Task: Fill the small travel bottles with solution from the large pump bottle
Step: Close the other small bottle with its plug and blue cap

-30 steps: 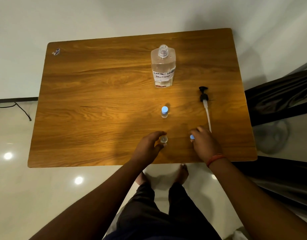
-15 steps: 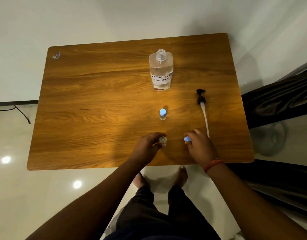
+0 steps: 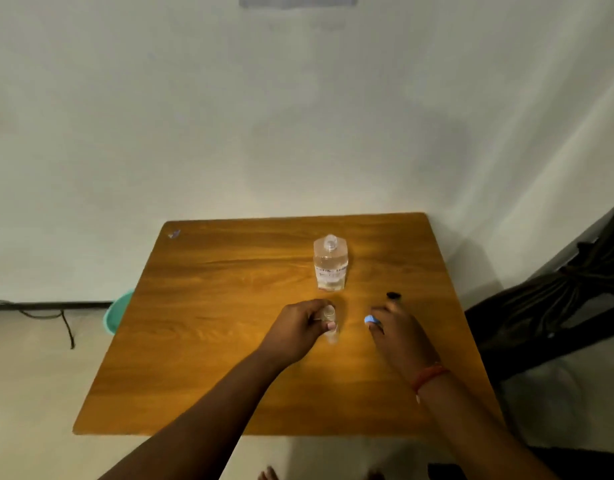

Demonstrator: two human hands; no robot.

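The left hand (image 3: 300, 329) pinches a small clear bottle (image 3: 329, 320) near the middle of the desk (image 3: 194, 341), holding it upright with its mouth uncovered, presumably so it can take liquid without tipping. The right hand (image 3: 397, 332) holds a blue cap (image 3: 370, 319) at its fingertips just right of that bottle; that grip looks clenched on the cap, likely keeping it out of the way until filling is done. The big bottle (image 3: 330, 265) stands farther off, behind the small one, its neck open and clear liquid inside. Its black pump (image 3: 393, 295) lies on the desk to the right, partly hidden behind the right hand, so pouring straight from the neck seems the plan. A second small bottle is not visible here. Filling appears not yet begun.
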